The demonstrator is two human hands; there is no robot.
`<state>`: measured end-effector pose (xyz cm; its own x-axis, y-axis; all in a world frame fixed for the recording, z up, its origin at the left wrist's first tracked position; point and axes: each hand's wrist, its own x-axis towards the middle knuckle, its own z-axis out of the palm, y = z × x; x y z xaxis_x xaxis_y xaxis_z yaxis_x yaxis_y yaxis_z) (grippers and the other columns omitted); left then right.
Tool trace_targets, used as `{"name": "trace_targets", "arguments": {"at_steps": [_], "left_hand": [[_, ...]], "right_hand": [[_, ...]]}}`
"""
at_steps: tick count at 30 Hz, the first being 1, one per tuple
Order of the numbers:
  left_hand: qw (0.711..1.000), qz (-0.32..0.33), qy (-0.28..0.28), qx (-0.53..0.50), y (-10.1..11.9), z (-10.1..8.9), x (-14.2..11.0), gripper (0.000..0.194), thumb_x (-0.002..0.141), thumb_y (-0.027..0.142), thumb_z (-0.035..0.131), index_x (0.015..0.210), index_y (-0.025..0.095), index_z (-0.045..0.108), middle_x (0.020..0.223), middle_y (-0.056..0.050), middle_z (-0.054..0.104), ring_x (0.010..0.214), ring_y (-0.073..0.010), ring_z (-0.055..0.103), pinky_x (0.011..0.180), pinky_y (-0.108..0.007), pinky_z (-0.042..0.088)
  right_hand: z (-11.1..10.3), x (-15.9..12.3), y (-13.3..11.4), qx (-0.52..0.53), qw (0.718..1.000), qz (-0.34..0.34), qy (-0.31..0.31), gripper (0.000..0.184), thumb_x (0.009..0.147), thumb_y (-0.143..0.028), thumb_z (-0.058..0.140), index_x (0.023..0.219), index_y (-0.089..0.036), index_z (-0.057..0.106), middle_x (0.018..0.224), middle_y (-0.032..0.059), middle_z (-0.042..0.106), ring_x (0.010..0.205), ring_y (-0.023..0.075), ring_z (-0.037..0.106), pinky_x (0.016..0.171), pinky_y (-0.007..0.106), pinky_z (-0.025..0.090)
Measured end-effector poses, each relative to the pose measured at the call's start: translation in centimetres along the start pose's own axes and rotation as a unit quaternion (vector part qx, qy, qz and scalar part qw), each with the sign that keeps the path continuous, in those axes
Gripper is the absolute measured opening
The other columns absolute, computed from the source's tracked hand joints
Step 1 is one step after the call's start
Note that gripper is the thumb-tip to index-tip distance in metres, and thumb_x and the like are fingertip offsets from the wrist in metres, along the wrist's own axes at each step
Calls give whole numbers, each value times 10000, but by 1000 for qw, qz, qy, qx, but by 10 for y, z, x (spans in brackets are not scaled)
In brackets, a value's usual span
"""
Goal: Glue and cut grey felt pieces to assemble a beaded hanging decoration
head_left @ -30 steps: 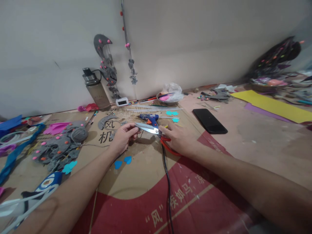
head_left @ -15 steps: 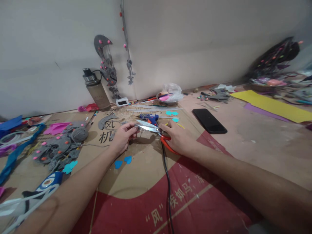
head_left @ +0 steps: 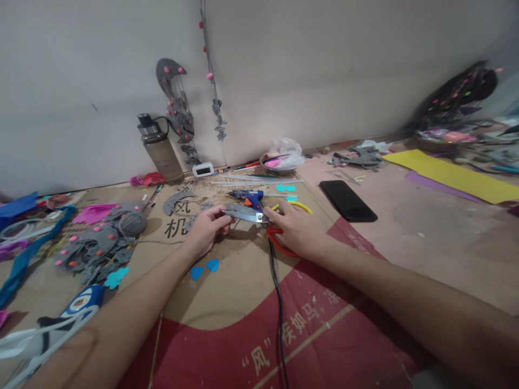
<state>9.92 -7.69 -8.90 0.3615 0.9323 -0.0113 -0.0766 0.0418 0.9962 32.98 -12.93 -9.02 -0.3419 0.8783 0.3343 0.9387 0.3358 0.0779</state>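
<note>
Red-and-yellow-handled steel scissors (head_left: 259, 217) in the right hand (head_left: 298, 229)

The right hand grips the handles (head_left: 274, 231); the blades (head_left: 243, 214) point left above the tan-and-red cardboard sheet (head_left: 227, 302). The left hand (head_left: 206, 229) pinches narrowly at the blade tips, thumb close to fingers; what lies between them I cannot tell. A blue plastic glue gun (head_left: 253, 198) lies just beyond the blades. Two blue heart-shaped cutouts (head_left: 212, 265) lie nearer the person. A black phone (head_left: 347, 201) lies to the right.

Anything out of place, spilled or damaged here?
The cardboard looks stained or scuffed under the scissors and around the glue gun, unlike its plainer parts. The bottle leans in the picture, though lens distortion may explain that. No spill shows.
</note>
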Motion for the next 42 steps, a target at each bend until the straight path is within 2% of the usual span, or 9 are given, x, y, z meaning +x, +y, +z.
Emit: {"name": "trace_targets", "arguments": {"at_steps": [8,15,26,29,32,36,42], "left_hand": [[1000,18,-11,15,0,0,0,129,699,257,672,745,151,616,595,4,542,472,-60,416,449,-199,285],[1000,14,-3,11,-1,-1,1,161,677,276,696,743,146,629,591,-2,556,467,-64,419,447,-204,286],[1000,5,2,11,-1,-1,1,166,689,289,704,730,141,639,589,-3,561,455,-56,410,434,-201,268],[1000,7,28,2,1,-1,1,168,678,282,708,752,142,652,620,0,580,471,-50,422,450,-194,294],[998,23,51,-5,2,-1,2,184,680,283,703,789,140,663,692,-13,620,553,-70,502,513,-194,369],[998,42,48,-12,4,1,3,223,688,298,697,824,129,644,860,-68,678,677,-113,594,582,-214,431],[997,36,71,13,3,1,2,253,683,309,696,860,139,634,705,-15,637,530,-68,490,477,-182,348]], "right_hand": [[-2,0,0,-1,1000,-2,-16,367,907,-323,367,1242,-242,491,1046,118,542,744,175,520,601,277,274],[-5,-1,-1,-19,1000,2,-25,376,893,-268,368,1248,-257,491,1029,105,552,711,167,509,564,283,226],[-4,0,0,6,999,11,-40,356,887,-245,358,1207,-240,516,1033,106,562,707,167,520,574,274,266],[0,0,1,71,996,38,-43,328,886,-275,391,1180,-251,533,1017,90,574,751,176,536,599,266,312],[4,0,3,127,990,53,-21,316,882,-295,421,1171,-249,539,1015,85,573,805,183,541,641,263,349],[4,0,3,128,989,72,-16,354,893,-332,402,1224,-263,507,1030,92,546,747,169,525,620,260,340],[2,1,1,106,992,74,-17,354,876,-367,417,1206,-274,502,1057,94,514,760,172,511,597,252,318]]}}
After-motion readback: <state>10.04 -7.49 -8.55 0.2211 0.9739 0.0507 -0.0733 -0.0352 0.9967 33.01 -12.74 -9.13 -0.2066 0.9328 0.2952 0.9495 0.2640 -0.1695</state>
